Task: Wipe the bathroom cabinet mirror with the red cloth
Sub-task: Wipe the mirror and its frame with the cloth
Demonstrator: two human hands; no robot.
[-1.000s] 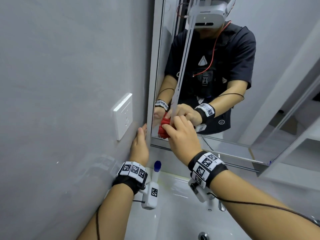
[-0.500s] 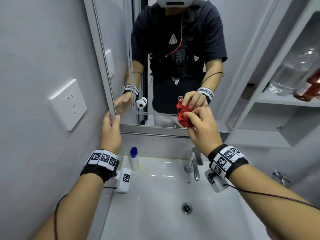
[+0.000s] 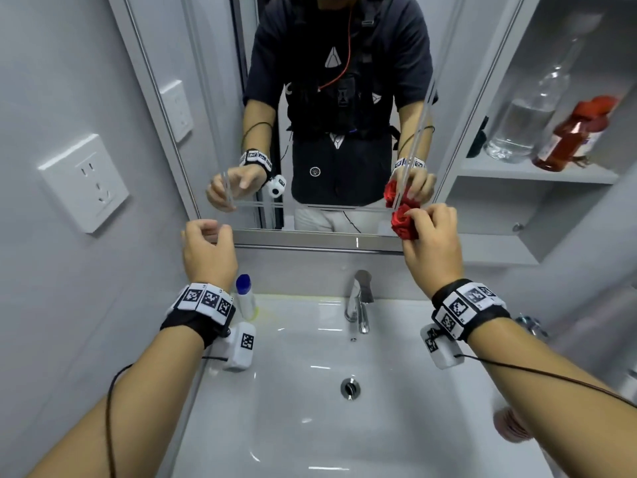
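The cabinet mirror (image 3: 213, 108) fills the upper middle and reflects me and both hands. My right hand (image 3: 432, 243) grips a bunched red cloth (image 3: 402, 222) against the mirror's lower right corner, near its bottom frame. My left hand (image 3: 206, 250) hovers just below the mirror's lower left corner with loosely curled fingers, holding nothing. Both wrists wear black bands with coded white tags.
A white sink (image 3: 344, 391) with a chrome tap (image 3: 358, 301) lies below. A blue-capped white bottle (image 3: 245, 296) stands at the basin's back left. A wall socket (image 3: 84, 182) sits left. Open shelves (image 3: 537, 172) to the right hold a clear bottle (image 3: 527, 122) and a red bottle (image 3: 572, 136).
My right hand has carried the red cloth rightwards along the mirror's bottom to its right corner. My left hand came off the mirror's left edge and curled. The view swung to face the mirror.
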